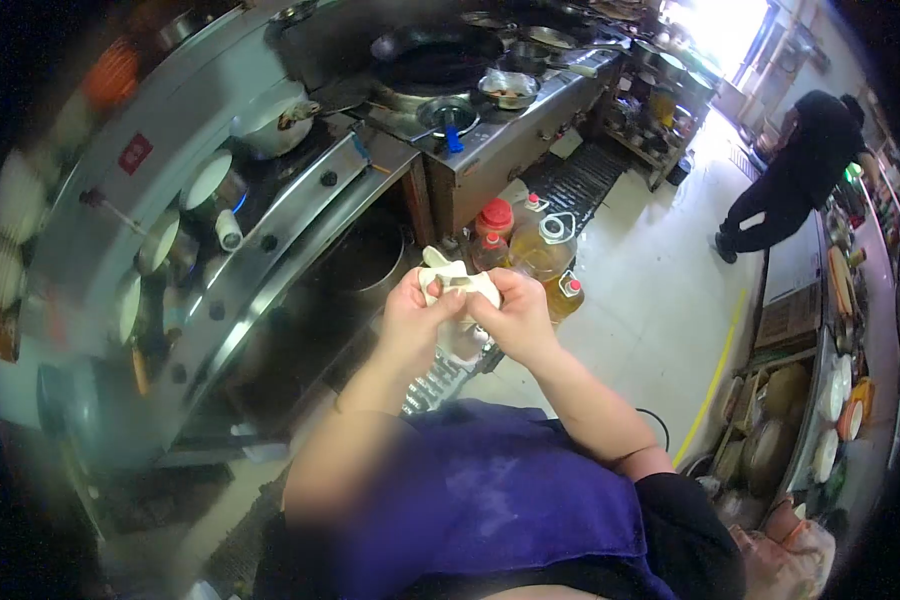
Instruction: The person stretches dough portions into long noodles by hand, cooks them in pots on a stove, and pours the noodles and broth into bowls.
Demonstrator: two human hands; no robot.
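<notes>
A piece of white dough-like material [448, 271] is pinched between both my hands, in front of my purple apron [510, 490]. My left hand [417, 306] grips its left side, fingers closed. On its right side my right hand [518, 308] has thumb and fingers closed on it. One pale end of the piece sticks up at the upper left. The fingertips partly hide the material, and what exactly it is cannot be told for certain.
Oil bottles [545, 247] with red caps stand on the floor just beyond my hands. A steel stove [490, 165] with pans is ahead, a counter with bowls [210, 180] at the left. A person in black [800, 165] stands at the right near shelves.
</notes>
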